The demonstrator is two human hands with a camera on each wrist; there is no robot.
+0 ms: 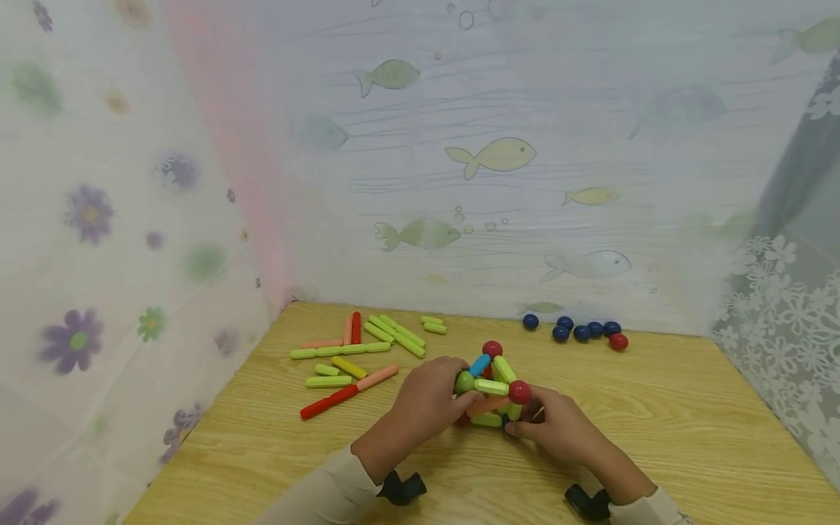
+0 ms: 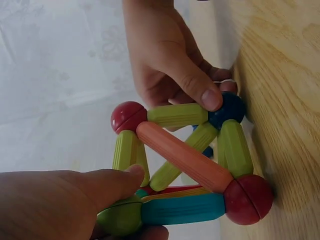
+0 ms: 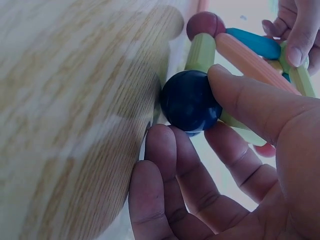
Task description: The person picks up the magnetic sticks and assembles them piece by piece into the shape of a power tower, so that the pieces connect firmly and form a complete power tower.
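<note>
A frame of magnetic rods and balls stands between both hands on the wooden table. My left hand grips its light green ball, thumb across the top. My right hand pinches a dark blue ball at a low corner, close to the tabletop, between thumb and fingers. A red ball forms the upper corner above the right fingers, and another red ball tops the far side. In the left wrist view, a salmon rod runs diagonally across one face, near a teal-blue rod.
Loose rods lie at the left: light green rods, a red rod, a salmon rod and a yellow rod. Several dark blue balls and a red ball sit at the back right, before a fish-patterned curtain.
</note>
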